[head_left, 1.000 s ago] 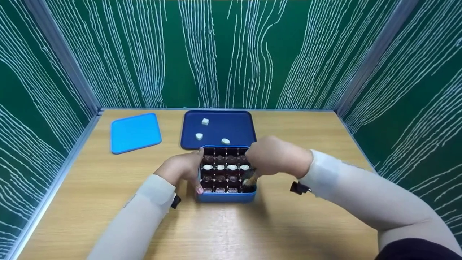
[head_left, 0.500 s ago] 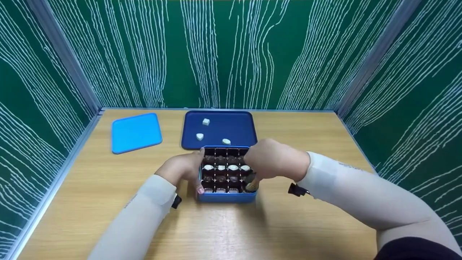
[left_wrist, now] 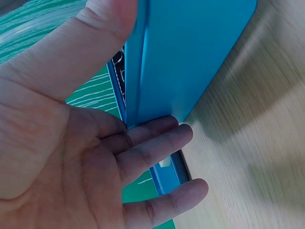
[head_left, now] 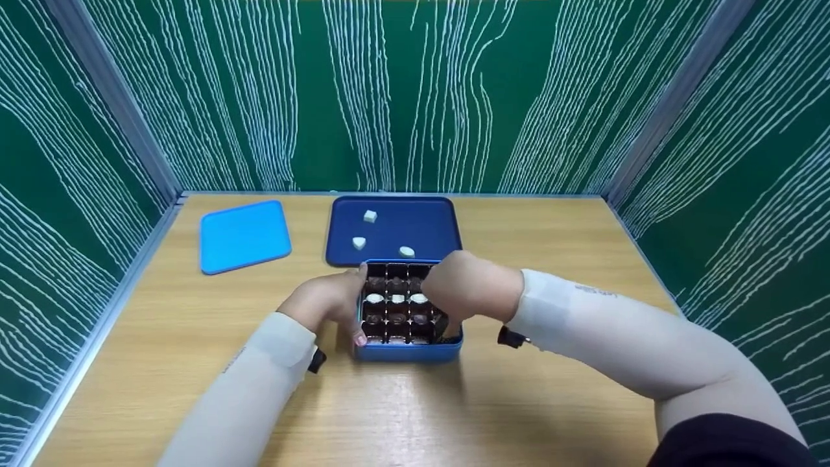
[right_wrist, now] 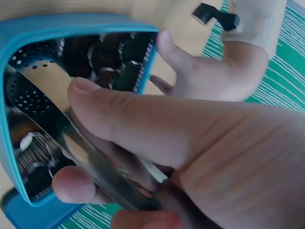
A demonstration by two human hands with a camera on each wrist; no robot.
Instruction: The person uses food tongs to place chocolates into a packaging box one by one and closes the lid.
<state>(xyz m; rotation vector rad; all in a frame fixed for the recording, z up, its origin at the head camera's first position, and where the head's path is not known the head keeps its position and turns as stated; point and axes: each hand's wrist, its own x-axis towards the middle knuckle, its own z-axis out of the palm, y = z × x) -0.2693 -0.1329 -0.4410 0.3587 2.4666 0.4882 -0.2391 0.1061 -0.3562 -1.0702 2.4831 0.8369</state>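
A blue box (head_left: 408, 353) stands on the table, with a dark divided insert. A row of white chocolates (head_left: 375, 298) crosses it between rows of dark chocolates (head_left: 397, 318). My left hand (head_left: 331, 298) holds the box's left side, thumb at the near corner and fingers towards the far one. My right hand (head_left: 470, 288), over the right column, grips metal tongs (right_wrist: 90, 157). Their perforated ends reach inside the box and stand apart; whether they touch a chocolate I cannot tell. In the head view, this hand hides part of the right column.
Behind the box lies a navy tray (head_left: 421, 220) bearing three white pieces: a cube (head_left: 369, 216), a rounded triangle (head_left: 358, 243) and an oval (head_left: 406, 251). A light blue flat tray or lid (head_left: 243, 237) lies at the back left. Green walls surround the table (head_left: 545, 227).
My right hand has shifted left over the box, covering the rightmost white chocolate. The tongs' ends have turned at the near right compartments. My left hand stays in place.
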